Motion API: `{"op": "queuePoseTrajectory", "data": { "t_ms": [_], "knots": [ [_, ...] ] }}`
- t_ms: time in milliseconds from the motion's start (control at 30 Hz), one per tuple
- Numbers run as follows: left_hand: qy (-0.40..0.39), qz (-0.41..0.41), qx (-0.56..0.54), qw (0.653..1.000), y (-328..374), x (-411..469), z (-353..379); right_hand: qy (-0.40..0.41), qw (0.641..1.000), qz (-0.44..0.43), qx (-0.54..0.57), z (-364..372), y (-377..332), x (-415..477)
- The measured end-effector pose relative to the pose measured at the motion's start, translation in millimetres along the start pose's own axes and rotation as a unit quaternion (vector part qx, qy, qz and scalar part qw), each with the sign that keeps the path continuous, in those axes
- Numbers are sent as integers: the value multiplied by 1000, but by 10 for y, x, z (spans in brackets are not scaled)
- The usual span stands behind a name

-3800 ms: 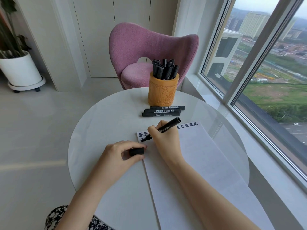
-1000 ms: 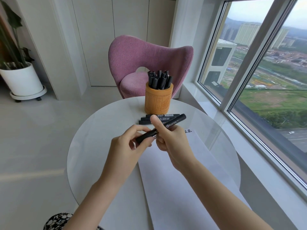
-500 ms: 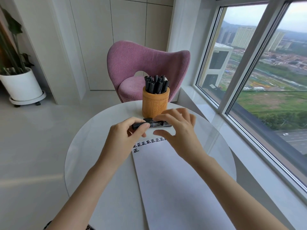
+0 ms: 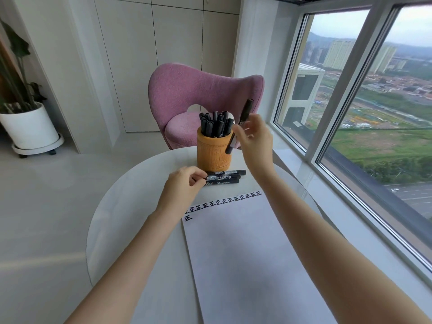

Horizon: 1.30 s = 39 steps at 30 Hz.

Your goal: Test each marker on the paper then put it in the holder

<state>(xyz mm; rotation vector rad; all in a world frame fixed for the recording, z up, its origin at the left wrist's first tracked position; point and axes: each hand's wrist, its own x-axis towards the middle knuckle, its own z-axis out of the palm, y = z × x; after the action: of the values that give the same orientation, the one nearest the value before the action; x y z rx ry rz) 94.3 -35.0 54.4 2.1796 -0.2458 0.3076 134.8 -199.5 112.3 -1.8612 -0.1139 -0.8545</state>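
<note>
My right hand (image 4: 253, 139) holds a capped black marker (image 4: 244, 115) tilted nearly upright, just right of the wooden holder (image 4: 211, 152), which is full of several black markers. My left hand (image 4: 183, 185) pinches the left end of one of three black markers (image 4: 228, 177) lying side by side in front of the holder. The white paper (image 4: 245, 249) lies on the round white table (image 4: 131, 206), with a row of black test characters along its top edge and one more below at the left.
A pink chair (image 4: 201, 94) stands behind the table. A large window (image 4: 364, 108) and its sill run along the right. A white plant pot (image 4: 30, 127) on a wheeled base sits on the floor at far left.
The marker was capped after writing. My right hand lifted it up beside the holder, and my left hand dropped to the three markers on the table.
</note>
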Motion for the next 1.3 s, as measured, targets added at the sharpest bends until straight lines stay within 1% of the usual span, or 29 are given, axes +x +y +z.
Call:
{"op": "queuePoseTrajectory", "data": {
  "t_ms": [133,267,367,567,733,800,900,933,1000,1100,1200,1233,1300],
  "knots": [
    [9,29,55,998,-92,70,91,47,998,13,39,111,53,190],
    [17,35,88,995,-168,98,121,71,996,-21,53,168,77,285],
    [18,30,101,994,-238,103,146,39,998,-32,46,217,126,298],
    [26,27,105,994,-304,121,157,-29,999,-36,-24,343,239,250],
    [19,26,117,993,-301,158,160,-32,998,-37,-46,393,235,270],
    [10,26,121,992,-299,177,176,-61,994,-47,-72,413,226,321],
    [3,29,121,992,-306,193,201,-133,982,-57,-118,459,280,337],
    [1,30,123,992,-308,191,207,-136,982,-51,-121,466,297,312],
    [-5,31,121,992,-318,185,217,-118,986,-36,-109,466,326,268],
    [-15,32,112,993,-338,182,226,-97,987,-51,-120,443,351,198],
    [-10,31,85,996,-336,169,214,-42,995,-51,-73,353,283,76],
    [-2,28,71,997,-330,157,199,-16,998,-32,-59,293,231,8],
    [21,23,38,999,-313,132,152,18,998,39,-41,162,109,-182]
  ]
}}
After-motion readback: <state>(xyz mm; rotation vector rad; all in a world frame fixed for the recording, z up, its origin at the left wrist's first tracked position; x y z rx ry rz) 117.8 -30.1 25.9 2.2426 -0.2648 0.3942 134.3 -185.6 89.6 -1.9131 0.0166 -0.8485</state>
